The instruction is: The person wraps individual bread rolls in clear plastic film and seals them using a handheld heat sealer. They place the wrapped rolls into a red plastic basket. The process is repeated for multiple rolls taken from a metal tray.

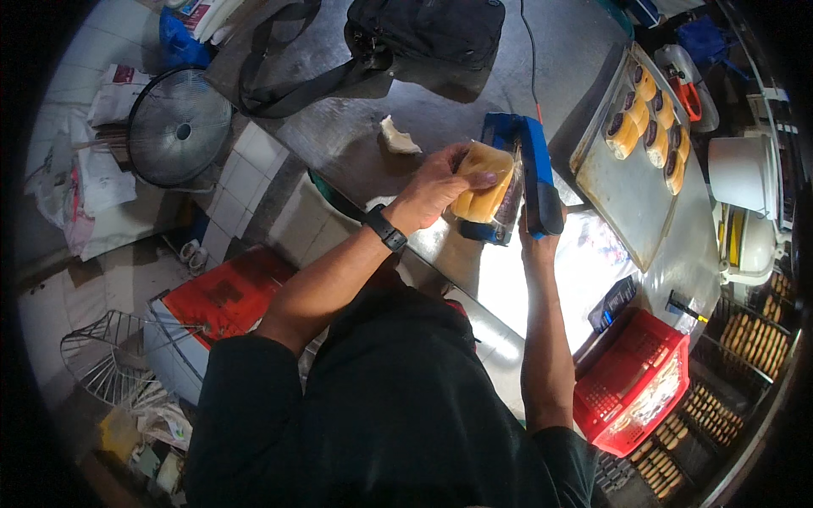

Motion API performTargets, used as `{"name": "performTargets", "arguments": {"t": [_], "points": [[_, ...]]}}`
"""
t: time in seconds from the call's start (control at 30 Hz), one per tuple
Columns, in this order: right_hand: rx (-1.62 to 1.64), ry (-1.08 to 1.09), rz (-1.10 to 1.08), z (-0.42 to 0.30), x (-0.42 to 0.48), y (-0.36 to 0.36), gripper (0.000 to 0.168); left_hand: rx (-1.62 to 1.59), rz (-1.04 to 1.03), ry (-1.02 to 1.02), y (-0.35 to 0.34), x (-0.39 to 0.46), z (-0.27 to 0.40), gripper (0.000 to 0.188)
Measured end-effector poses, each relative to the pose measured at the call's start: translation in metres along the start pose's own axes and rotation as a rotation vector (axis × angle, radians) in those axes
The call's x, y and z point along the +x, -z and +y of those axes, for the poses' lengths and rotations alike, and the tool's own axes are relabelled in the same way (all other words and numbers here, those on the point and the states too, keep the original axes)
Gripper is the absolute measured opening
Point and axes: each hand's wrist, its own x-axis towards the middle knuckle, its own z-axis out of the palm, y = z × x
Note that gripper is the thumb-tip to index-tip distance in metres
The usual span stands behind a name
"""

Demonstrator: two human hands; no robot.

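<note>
My left hand (438, 187), with a black watch at the wrist, grips bread rolls in a clear plastic bag (484, 181). The bag's edge lies at the jaws of a blue impulse heat sealer (537, 165). At the sealer's near, dark end is my right hand (546, 225), mostly hidden beneath the arm of the tool; its fingers cannot be made out. A torn piece of bread (399, 138) rests on the metal table (330, 136), beyond my left hand.
A baking tray (625, 197) with several filled rolls (657, 127) is at the right. Nearer stands a red plastic basket (629, 381) holding wrapped goods. A black bag (425, 38) with a strap lies at the table's back. A fan (181, 127) stands left.
</note>
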Motion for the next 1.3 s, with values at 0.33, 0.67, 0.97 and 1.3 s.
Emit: {"name": "performTargets", "arguments": {"t": [0.33,0.67,0.97,1.3], "points": [[0.139,-0.054,-0.142,-0.104,0.044,0.047,0.063,-0.072,0.051,-0.078,-0.003,0.003,-0.015,0.063],[-0.481,0.125,-0.144,-0.051,0.006,0.003,0.06,0.06,0.119,-0.18,-0.003,0.012,-0.031,0.049],[-0.248,0.022,-0.141,-0.032,-0.001,-0.003,0.07,-0.013,0.151,-0.121,-0.002,0.009,-0.037,0.042],[-0.217,-0.012,-0.065,-0.03,0.0,-0.002,0.065,0.062,0.204,-0.121,-0.006,0.007,-0.034,0.044]]}}
